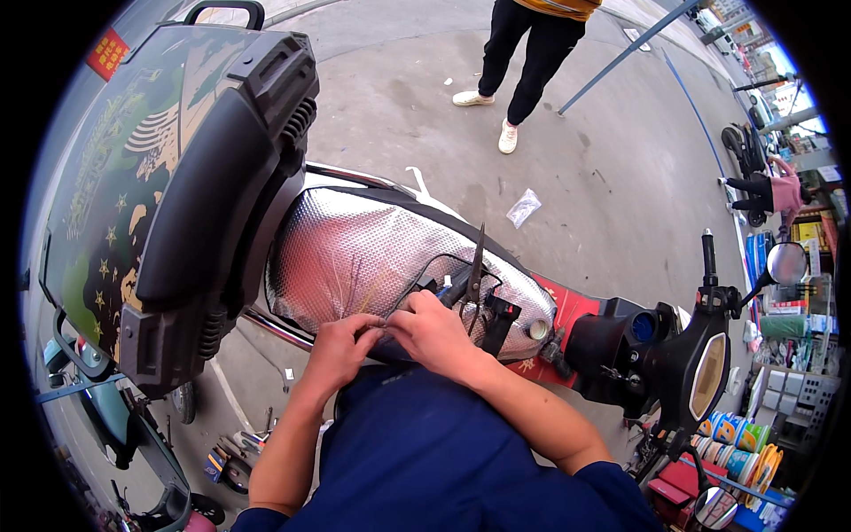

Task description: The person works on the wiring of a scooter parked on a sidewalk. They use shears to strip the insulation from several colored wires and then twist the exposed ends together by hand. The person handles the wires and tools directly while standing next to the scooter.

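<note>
My left hand (344,344) and my right hand (434,333) meet over the near edge of a scooter seat covered in silver quilted foil (346,232). Both are closed, thumb and fingers pinched together, with the fingertips almost touching. Whatever they pinch is too small to make out. Thin pale strands (358,282) lie on the foil just beyond my fingers. Past my right hand are a pair of dark scissors (476,270), blades pointing away, and a black cable with a black connector (503,308). A small round pale object (537,330) sits at the seat's front end.
A large camouflage-patterned top box (191,177) stands at the left, and the scooter's handlebar (709,301) at the right. Beyond the seat a person in dark trousers (532,53) stands near a slanting pole (629,53). Tools (239,452) lie on the ground at lower left.
</note>
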A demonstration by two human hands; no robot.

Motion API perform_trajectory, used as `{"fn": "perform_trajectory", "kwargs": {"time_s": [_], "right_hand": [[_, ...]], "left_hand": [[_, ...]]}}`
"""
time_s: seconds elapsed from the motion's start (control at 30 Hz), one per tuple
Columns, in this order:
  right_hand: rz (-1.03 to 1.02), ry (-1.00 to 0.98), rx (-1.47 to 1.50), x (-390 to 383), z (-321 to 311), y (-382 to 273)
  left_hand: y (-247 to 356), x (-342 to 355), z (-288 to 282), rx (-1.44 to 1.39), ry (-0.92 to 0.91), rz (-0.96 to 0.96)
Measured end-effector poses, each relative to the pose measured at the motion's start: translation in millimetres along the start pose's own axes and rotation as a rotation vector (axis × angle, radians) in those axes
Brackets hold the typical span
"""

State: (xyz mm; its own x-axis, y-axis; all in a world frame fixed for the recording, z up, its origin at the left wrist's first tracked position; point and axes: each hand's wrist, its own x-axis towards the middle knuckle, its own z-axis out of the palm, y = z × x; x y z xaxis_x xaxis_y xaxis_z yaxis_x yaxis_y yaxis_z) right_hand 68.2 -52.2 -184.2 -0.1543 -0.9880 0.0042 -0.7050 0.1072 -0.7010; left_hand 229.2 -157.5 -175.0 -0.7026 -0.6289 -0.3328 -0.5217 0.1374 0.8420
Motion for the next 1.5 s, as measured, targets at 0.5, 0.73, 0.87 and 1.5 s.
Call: {"fn": "perform_trajectory", "kwargs": {"time_s": [0.5, 0.73, 0.87, 1.5], "right_hand": [[0.469, 0.351, 0.709, -24, -50, -29], [0.439, 0.372, 1.021, -27, -71, -16], [0.510, 0.359, 1.115, -31, -79, -11], [0.548, 0.247, 1.185, -50, -77, -5]], "left_hand": [[53, 28, -18, -0.775, -0.263, -0.133], [81, 33, 17, -0.749, -0.365, -0.087], [88, 31, 28, -0.664, -0.375, -0.040], [84, 20, 42, -0.703, -0.258, -0.125]]}}
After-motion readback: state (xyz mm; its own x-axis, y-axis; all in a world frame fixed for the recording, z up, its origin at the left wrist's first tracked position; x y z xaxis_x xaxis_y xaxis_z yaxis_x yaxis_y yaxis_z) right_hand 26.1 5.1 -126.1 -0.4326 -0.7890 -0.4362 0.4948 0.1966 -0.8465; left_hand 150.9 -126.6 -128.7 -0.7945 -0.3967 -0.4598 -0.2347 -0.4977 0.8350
